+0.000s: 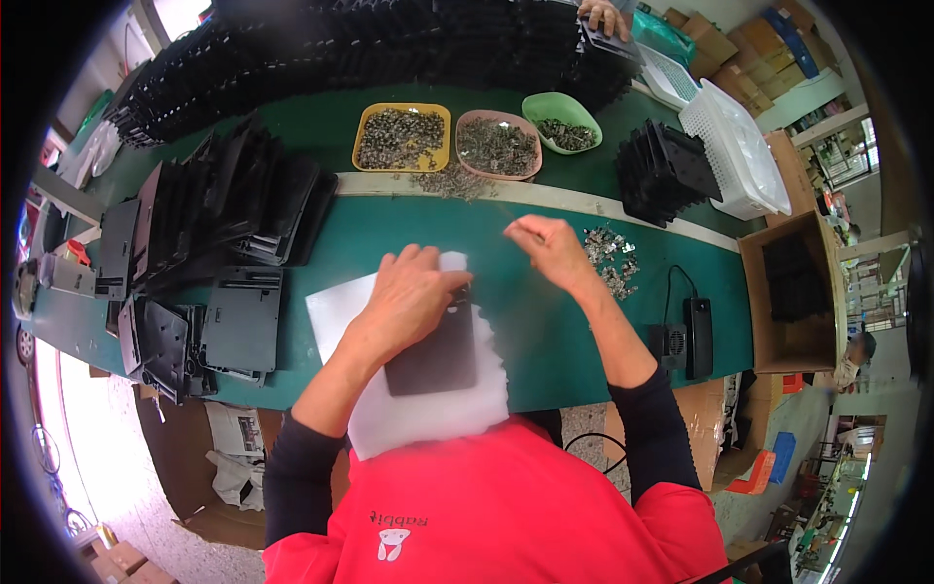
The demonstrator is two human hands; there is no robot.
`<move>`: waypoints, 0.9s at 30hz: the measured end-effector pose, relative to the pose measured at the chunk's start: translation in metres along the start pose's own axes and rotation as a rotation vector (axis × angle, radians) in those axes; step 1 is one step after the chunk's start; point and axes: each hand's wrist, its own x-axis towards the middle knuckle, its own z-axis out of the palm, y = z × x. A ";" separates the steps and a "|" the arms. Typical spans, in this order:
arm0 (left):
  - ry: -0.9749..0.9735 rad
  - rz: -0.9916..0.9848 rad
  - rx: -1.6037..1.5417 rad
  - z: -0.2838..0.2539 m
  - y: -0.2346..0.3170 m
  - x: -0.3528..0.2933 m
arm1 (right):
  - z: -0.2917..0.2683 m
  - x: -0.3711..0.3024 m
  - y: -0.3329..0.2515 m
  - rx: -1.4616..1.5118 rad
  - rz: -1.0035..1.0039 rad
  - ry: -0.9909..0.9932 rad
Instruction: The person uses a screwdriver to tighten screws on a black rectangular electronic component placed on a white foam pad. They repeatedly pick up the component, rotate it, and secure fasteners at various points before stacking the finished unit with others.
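A dark flat panel (433, 355) lies on a white foam sheet (389, 419) in front of me. My left hand (413, 290) rests over its far end, fingers curled and thumb at the right edge, steadying it. To the right, above the green table, my right hand (550, 251) is closed in a pinch. Whatever its fingertips hold is too small to make out. Just right of that hand lies a loose pile of small shiny metal pieces (611, 261).
Small metal parts fill a yellow tray (404, 109), a pink bowl (498, 172) and a green bowl (562, 102). Black panels stand stacked at left (219, 195), along the back and at right (666, 170). A black device (698, 336) and cardboard box (793, 292) sit right. Another person's hand (605, 17) shows far right.
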 end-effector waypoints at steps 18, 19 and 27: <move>0.340 -0.404 -0.096 0.047 0.029 -0.043 | 0.031 0.083 0.023 -0.390 -0.104 0.236; 0.325 -0.429 -0.088 0.046 0.033 -0.042 | 0.032 0.083 0.022 -0.409 -0.078 0.253; 0.259 -0.215 -0.007 0.047 0.034 -0.040 | 0.015 -0.002 -0.031 0.196 0.226 -0.106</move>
